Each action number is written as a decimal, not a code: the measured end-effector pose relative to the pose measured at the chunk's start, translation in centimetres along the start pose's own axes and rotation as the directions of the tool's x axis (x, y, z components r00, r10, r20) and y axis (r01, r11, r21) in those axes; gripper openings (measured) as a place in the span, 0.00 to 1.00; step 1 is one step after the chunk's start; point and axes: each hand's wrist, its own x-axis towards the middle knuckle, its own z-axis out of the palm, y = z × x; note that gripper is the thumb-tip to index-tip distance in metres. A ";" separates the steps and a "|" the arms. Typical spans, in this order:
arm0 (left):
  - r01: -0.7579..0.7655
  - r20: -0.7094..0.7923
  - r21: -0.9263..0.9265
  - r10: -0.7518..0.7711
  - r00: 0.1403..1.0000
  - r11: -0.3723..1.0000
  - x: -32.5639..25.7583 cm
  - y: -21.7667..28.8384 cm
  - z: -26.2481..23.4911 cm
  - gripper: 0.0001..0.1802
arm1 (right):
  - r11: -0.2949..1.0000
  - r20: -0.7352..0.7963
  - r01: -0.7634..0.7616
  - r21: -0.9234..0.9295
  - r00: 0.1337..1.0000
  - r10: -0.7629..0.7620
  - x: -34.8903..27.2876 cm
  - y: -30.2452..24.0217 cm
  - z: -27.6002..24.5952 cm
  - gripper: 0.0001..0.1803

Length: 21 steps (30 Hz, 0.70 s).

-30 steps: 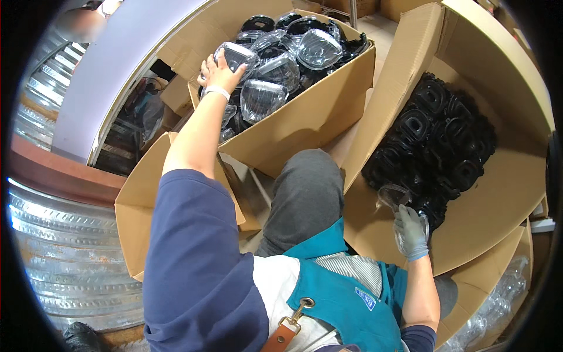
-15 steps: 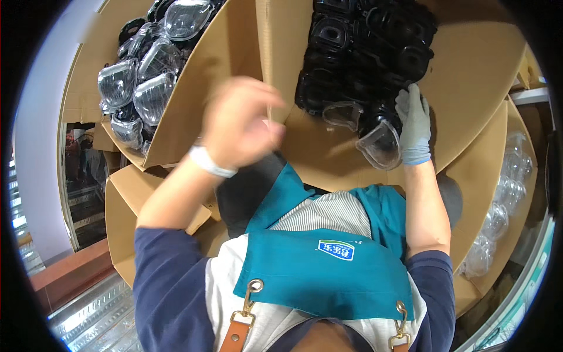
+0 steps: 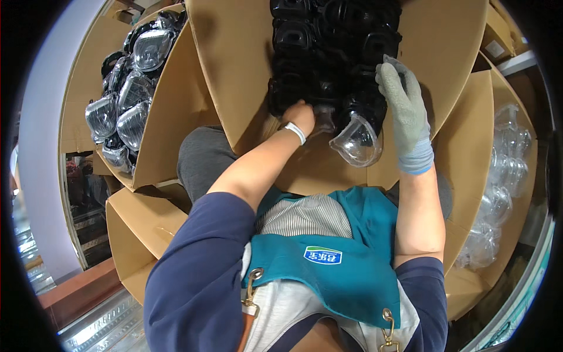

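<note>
Cardboard boxes surround the person; the middle box point(image 3: 246, 76) holds stacked black parts point(image 3: 328, 53). Left of it, another box point(image 3: 170, 117) holds clear-lidded pieces. At the black stack's lower edge, a clear shell point(image 3: 356, 141) hangs beside the gloved right hand point(image 3: 404, 111), whose grip looks loose and released; the bare left hand point(image 3: 302, 116) is clenched on black parts.

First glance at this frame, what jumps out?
The big cardboard box at top centre, packed with black plastic frames, draws the eye first. Both hands reach into it: the bare left hand at the pile's lower edge, the grey-gloved right hand beside a clear lens that hangs just below the pile. At upper left, a second box holds assembled clear masks.
</note>
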 end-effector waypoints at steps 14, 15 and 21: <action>-0.515 -0.516 -0.857 0.001 0.857 0.025 2.4 10.2 -17.8 0.23 | 0.886 -0.125 0.088 0.455 0.992 -0.035 3.0 6.5 -2.4 0.18; -0.542 -0.561 -0.818 -0.059 0.826 0.191 4.5 9.8 -16.0 0.23 | 0.885 -0.131 0.089 0.456 0.991 -0.032 3.0 6.0 -2.4 0.18; -0.279 -0.232 0.239 0.333 0.914 0.930 8.6 0.3 1.6 0.33 | 0.294 0.098 -0.228 0.928 0.912 0.398 2.6 1.8 -0.8 0.17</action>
